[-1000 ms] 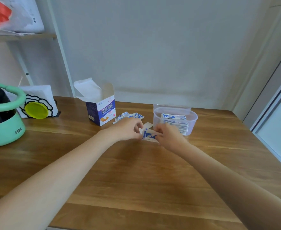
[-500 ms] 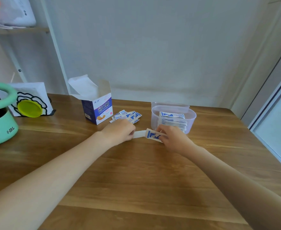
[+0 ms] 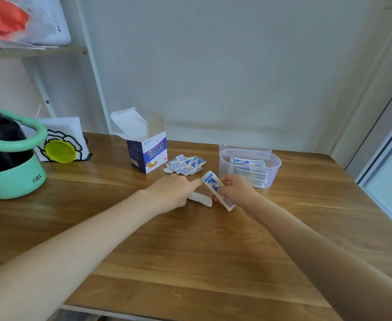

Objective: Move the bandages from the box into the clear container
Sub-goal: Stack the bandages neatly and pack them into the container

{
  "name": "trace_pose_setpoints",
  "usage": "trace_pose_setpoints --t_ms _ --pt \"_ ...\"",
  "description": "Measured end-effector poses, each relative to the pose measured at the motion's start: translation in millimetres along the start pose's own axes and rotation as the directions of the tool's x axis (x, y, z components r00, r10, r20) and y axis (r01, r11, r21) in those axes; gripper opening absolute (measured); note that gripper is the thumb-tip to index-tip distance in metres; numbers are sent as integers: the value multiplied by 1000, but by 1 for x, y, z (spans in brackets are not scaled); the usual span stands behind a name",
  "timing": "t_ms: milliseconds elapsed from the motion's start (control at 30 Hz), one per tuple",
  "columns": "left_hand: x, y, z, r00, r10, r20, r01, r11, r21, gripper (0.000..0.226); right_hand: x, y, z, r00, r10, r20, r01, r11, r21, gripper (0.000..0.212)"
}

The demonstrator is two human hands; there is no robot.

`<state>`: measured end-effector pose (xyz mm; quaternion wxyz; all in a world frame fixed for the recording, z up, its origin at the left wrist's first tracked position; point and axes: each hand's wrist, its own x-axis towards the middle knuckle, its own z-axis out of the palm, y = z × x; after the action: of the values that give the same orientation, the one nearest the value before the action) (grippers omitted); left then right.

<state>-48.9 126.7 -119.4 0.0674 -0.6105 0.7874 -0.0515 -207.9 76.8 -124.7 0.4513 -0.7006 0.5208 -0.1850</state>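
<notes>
The open bandage box (image 3: 147, 154) stands at the back of the wooden table (image 3: 190, 251). Several loose bandages (image 3: 185, 166) lie in a pile just right of it. The clear container (image 3: 274, 166) sits further right with a stack of bandages (image 3: 248, 173) inside. My right hand (image 3: 237, 191) grips a blue-and-white bandage (image 3: 213, 185), tilted up in front of the container. My left hand (image 3: 174, 193) is beside it, index finger stretched to the bandage's top end, while its lower fingers hold a white paper strip (image 3: 200, 199) against the table.
A mint green pot with a black vessel (image 3: 9, 163) stands at the far left. A white card holder with a yellow disc (image 3: 60, 150) is behind it. A shelf unit (image 3: 35, 50) rises at the back left. The container's lid (image 3: 246, 148) leans behind it.
My right hand has turned the bandage from lying flat to tilted upright. The white strip has come apart from it and stays with my left hand.
</notes>
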Motion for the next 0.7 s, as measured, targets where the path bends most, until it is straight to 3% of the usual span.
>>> trace_pose_setpoints --t_ms 67,167,267,333,367,400,433,467,500,533,700 --pt "-2 2 1 1000 -24 -14 23 997 -75 19 -2 -3 0 998 53 45 -61 982 179 21" --pt "-1 5 1 999 -30 -33 27 996 -80 22 -4 -7 1 981 117 154 -174 882 438 22" --pt "2 1 3 997 -59 -42 51 986 -160 23 -6 -8 4 971 78 228 -195 809 555 23" --pt "4 -5 3 977 -192 -95 144 915 -378 27 -5 -7 6 981 10 194 -119 822 557 19" --pt "4 -8 1 946 -312 -94 204 791 -577 30 -4 -8 6 988 -19 151 -63 853 518 18" --pt "5 -11 -2 907 -419 -33 227 555 -801 28 -3 -9 4 993 -39 108 -16 884 468 17" --pt "6 -13 -5 882 -466 72 206 244 -948 21 -1 -9 3 996 -47 70 13 905 425 17" --pt "5 -13 -9 868 -463 181 200 -8 -980 16 0 -9 1 998 -48 49 24 913 408 17" --pt "5 -15 -9 860 -444 251 213 -134 -968 13 2 -9 0 998 -43 44 21 909 416 18" --pt "5 -15 -8 856 -428 290 236 -176 -956 11 4 -9 0 997 -41 59 10 895 445 20" --pt "9 -9 4 848 -426 314 251 -199 -947 10 7 -8 3 975 -89 204 -41 830 556 15"
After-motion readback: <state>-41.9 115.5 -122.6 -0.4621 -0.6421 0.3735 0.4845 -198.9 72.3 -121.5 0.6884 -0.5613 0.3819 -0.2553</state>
